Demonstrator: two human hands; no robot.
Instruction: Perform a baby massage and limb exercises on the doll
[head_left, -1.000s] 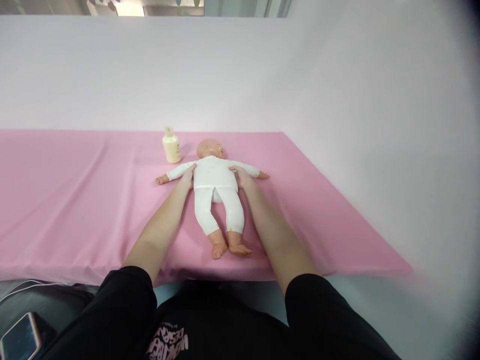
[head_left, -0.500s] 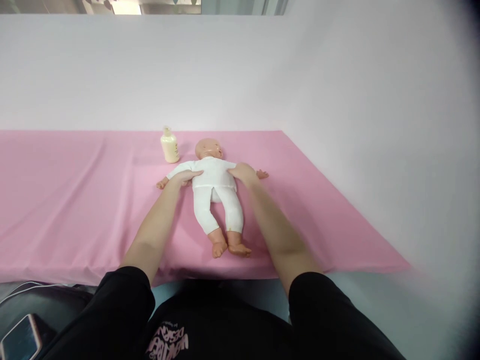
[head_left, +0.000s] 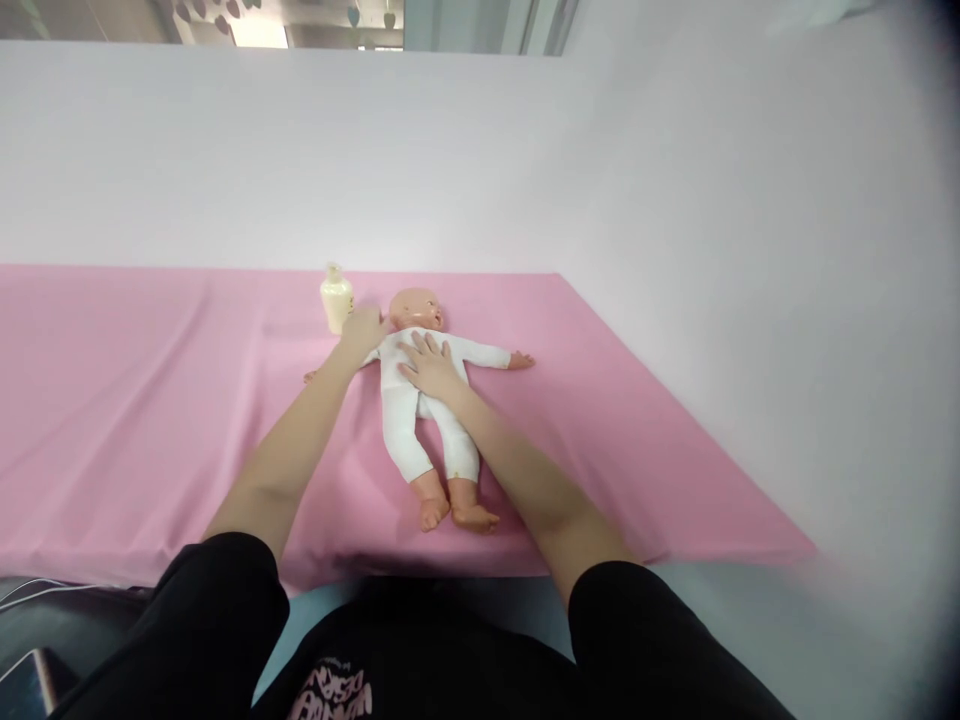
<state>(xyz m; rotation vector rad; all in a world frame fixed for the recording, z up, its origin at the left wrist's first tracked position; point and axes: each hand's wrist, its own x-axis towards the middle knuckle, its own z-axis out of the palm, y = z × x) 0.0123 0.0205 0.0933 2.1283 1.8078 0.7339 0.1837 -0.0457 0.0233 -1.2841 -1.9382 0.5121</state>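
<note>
Infant doll [head_left: 401, 375] in white clothing, on its back across a pink cloth [head_left: 187, 430], to the right of a pale yellow bottle [head_left: 335, 305]. Lies with the head [head_left: 414, 310] toward the white wall [head_left: 480, 160] and turned to the right of the view, with both legs pointing back toward the person and both bare feet [head_left: 471, 518] near the front edge of the cloth. Note the arm stretched out to the right, in full view as far as its small hand [head_left: 521, 360], and the opposite arm, partly covered from above.

Right hand [head_left: 433, 365]: palm down on the chest, with fingers spread and relaxed, laid flat rather than gripping. Left hand [head_left: 365, 328]: at the shoulder on the bottle's side, between bottle and head, with fingertips close to the neck. Impossible to determine from this view whether curled round the shoulder or merely resting there.

Bottle: upright, just beside the left hand, near the far edge of the cloth. At lower left, a phone [head_left: 26, 688] and a white cable [head_left: 56, 590] on a dark surface [head_left: 90, 630]. In the foreground, black sleeves [head_left: 217, 600] and a black shirt with pink lettering [head_left: 330, 693].
</note>
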